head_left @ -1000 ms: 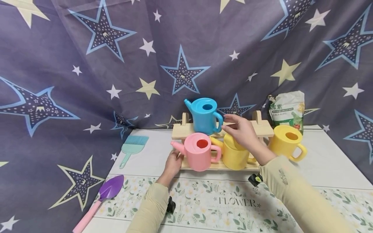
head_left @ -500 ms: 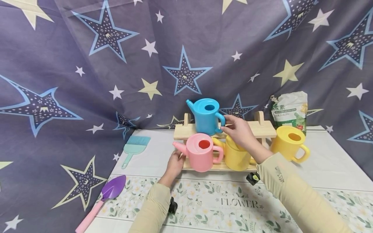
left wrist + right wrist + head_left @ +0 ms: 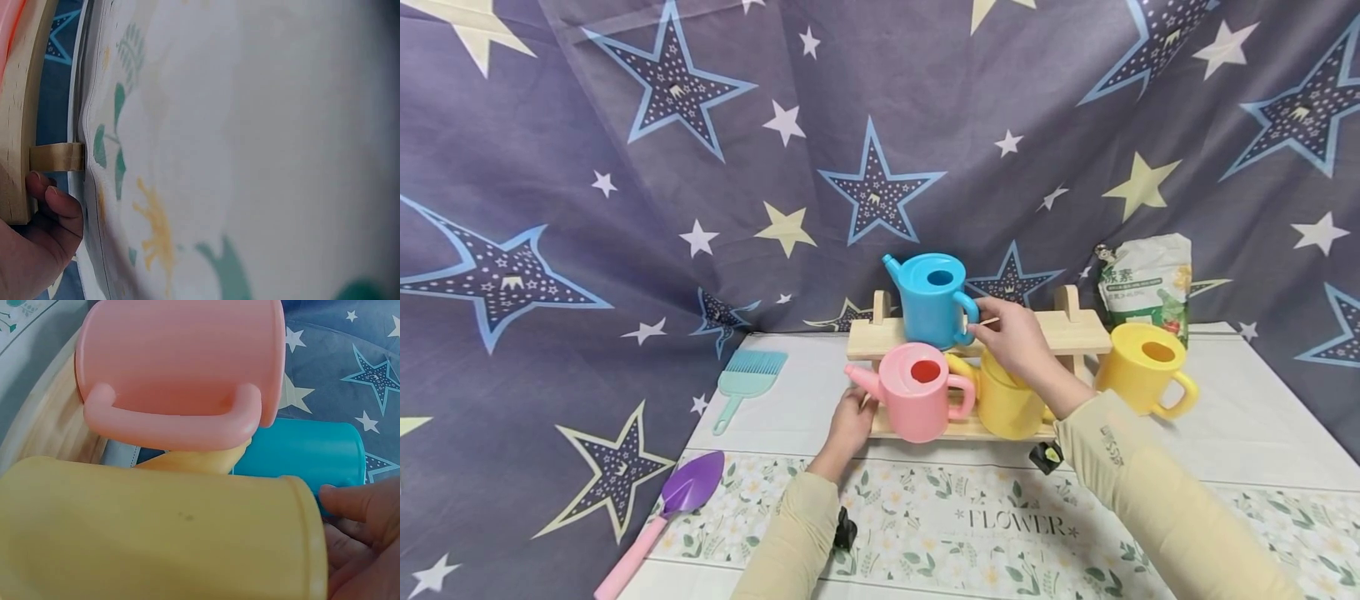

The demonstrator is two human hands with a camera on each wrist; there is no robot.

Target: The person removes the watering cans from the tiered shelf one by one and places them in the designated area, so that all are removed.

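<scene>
A blue watering can (image 3: 931,302) stands upright on the upper board of a small wooden shelf (image 3: 1082,333). My right hand (image 3: 1017,335) pinches its handle from the right; in the right wrist view the thumb (image 3: 350,503) lies against the blue can's side. On the lower board stand a pink watering can (image 3: 914,396) and, to its right, a yellow watering can (image 3: 1009,404), partly covered by my right hand and wrist. My left hand (image 3: 850,423) holds the left end of the lower board, its fingers curled under the wood (image 3: 14,156) in the left wrist view.
A second yellow watering can (image 3: 1142,367) stands right of the shelf, before a white and green bag (image 3: 1146,283). At the left lie a teal brush (image 3: 747,379) and a purple trowel (image 3: 692,483) with a pink handle. A starry curtain (image 3: 880,83) hangs behind.
My right fingers have closed in on the blue can's handle, and the right forearm has shifted slightly left. The left hand keeps its place at the board's end.
</scene>
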